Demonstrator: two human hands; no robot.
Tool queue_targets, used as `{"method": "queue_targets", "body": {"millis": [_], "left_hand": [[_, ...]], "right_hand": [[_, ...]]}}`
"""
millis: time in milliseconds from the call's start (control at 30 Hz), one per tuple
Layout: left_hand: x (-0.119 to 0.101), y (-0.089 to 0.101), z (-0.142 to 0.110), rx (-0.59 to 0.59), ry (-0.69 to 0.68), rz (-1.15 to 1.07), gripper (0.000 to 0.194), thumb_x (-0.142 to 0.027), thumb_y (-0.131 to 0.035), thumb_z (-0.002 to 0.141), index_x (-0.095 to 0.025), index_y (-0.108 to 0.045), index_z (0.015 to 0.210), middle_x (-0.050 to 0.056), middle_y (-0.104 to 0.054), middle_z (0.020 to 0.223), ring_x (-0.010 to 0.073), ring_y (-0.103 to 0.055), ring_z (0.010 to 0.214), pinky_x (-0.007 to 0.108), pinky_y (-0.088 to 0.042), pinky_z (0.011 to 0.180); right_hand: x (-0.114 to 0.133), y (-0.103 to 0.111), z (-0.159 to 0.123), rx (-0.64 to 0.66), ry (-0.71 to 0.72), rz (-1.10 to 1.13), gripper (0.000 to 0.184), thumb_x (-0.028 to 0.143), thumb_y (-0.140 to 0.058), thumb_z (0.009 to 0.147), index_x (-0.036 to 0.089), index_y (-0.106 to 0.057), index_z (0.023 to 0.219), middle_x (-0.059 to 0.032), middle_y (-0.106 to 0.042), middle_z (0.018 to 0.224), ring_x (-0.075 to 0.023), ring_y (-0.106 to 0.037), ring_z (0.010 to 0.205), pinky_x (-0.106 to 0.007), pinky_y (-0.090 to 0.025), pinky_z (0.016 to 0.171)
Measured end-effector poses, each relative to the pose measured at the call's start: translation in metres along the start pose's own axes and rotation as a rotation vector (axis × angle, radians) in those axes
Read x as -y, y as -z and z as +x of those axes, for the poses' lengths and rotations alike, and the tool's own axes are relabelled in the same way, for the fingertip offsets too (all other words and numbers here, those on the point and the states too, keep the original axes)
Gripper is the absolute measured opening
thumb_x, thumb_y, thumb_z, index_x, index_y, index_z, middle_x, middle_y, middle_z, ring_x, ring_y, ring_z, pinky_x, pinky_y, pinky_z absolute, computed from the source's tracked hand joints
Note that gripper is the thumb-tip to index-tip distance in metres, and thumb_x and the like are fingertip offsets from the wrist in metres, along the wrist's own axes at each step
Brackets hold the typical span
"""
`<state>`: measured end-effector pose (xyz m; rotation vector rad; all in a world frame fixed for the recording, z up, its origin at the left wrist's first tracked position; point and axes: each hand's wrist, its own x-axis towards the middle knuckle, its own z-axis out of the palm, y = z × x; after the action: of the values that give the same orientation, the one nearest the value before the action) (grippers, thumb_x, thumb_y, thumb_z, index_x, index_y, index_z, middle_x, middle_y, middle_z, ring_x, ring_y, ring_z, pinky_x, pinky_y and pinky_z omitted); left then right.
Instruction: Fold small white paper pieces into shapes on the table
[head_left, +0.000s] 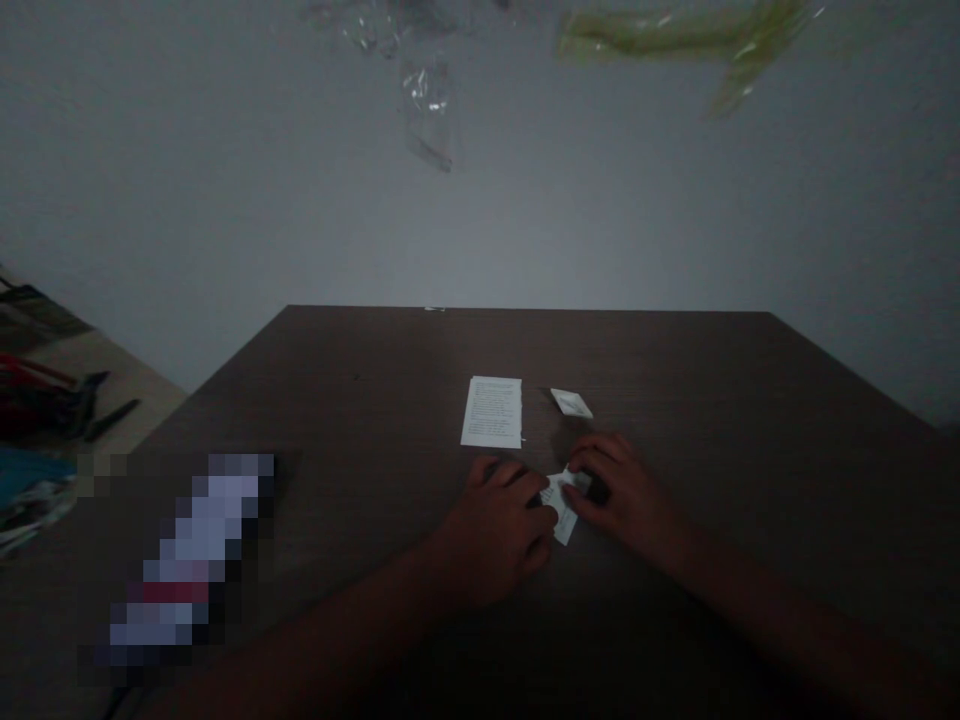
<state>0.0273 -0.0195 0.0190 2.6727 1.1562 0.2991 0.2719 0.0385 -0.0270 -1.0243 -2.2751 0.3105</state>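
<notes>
A small piece of printed paper, creased and partly folded, lies between my two hands above the dark tabletop. My left hand has its fingers curled and grips the paper's left side with thumb and fingertips. From the right, my right hand pinches the upper right part of the same paper between thumb and forefinger. Both hands' fingertips hide some of its edges. Just beyond the right hand sits a small folded paper. Farther left lies a printed sheet with lines of text, touched by neither hand.
A brown wooden table meets a pale wall at its back edge. On the left rests a pixelated, blurred-out long object. Clear plastic and yellowish tape hang on the wall. Various items stand beyond the table's left edge.
</notes>
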Motion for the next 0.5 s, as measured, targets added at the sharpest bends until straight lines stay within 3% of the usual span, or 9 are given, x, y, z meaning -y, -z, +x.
{"method": "queue_targets", "body": {"millis": [333,500], "left_hand": [[0.000,0.002,0.000,0.003,0.005,0.015,0.012,-0.030,-0.068,0.106,-0.023,-0.077,0.103,0.006,-0.071,0.142,0.0315,-0.061,0.132,0.056,-0.042,0.113],[0.001,0.002,-0.002,0.002,0.004,0.003,0.011,-0.029,-0.068,0.106,-0.022,-0.077,0.105,0.007,-0.070,0.143,0.0317,-0.061,0.133,0.059,-0.040,0.116]], "right_hand": [[-0.021,0.002,0.007,-0.088,-0.110,-0.029,0.007,0.025,-0.069,0.091,0.025,-0.063,0.090,-0.0078,-0.070,0.099,-0.0321,-0.068,0.099,-0.050,-0.058,0.089],[-0.021,0.004,0.006,-0.094,-0.046,-0.051,0.004,0.021,-0.069,0.094,0.024,-0.066,0.095,-0.0090,-0.071,0.104,-0.0318,-0.068,0.102,-0.049,-0.057,0.090]]}}
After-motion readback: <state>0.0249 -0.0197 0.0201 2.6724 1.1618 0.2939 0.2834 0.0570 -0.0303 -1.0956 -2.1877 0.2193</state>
